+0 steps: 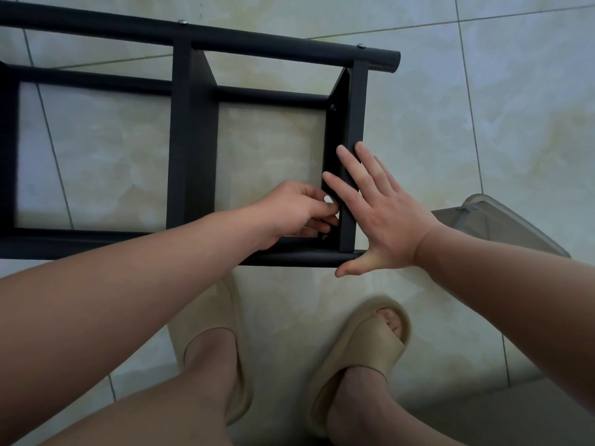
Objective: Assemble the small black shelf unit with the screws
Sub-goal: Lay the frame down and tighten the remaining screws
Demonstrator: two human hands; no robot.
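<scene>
The floor (483, 123) is laid with large glossy tiles, pale green-grey with yellowish cloudy marks, and thin dark joints run between them. On this floor lies the black shelf unit (191, 140), on its side: two round tubes go across the picture, one at the far side and one close to the person's feet, and flat black panels stand between them. Through the open frames the tiles are visible.

The right hand (383, 220) is flat and wide, its fingers straight and spread. They rest on the outer edge of the end panel (357, 123), and the thumb points toward the near tube. The left hand (296, 210) is on the inner side of the same panel, with its fingertips curled and pressed together just above a screw (324, 237) in the lower corner — whether they pinch something small, I cannot tell. A second screw (333, 107) sits in the upper corner of this panel, and two bright screw heads (182, 22) show on top of the far tube.

Below the shelf, the person's feet are in beige slippers (363, 349) on the tiles. At the right, just beside the right wrist, stands a translucent grey plastic container (495, 226), only partly in view. In the lower right corner the surface changes to a plain grey area (515, 413) — what it is, the picture does not show.
</scene>
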